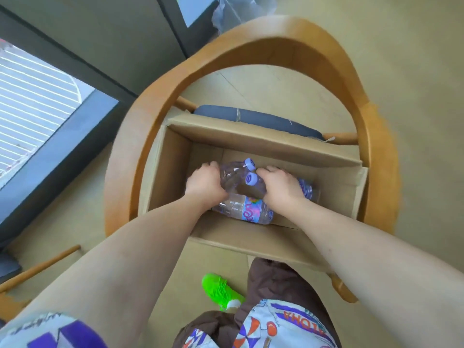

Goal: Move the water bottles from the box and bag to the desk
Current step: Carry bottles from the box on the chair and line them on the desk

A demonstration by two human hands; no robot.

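your left hand (pixel 204 183) is curling round the upper bottle (pixel 232 172) and your right hand (pixel 281 187) is gripping the nearer bottle (pixel 253 187), both down inside the cardboard box (pixel 263 144) on the wooden chair (pixel 276 43); be lifting them straight up, necks kept apart. a third bottle (pixel 247 212) is lying on its side beneath them, another label (pixel 306 189) is showing past your right hand, and the chair's curved arm is looming over the box. no table is showing.
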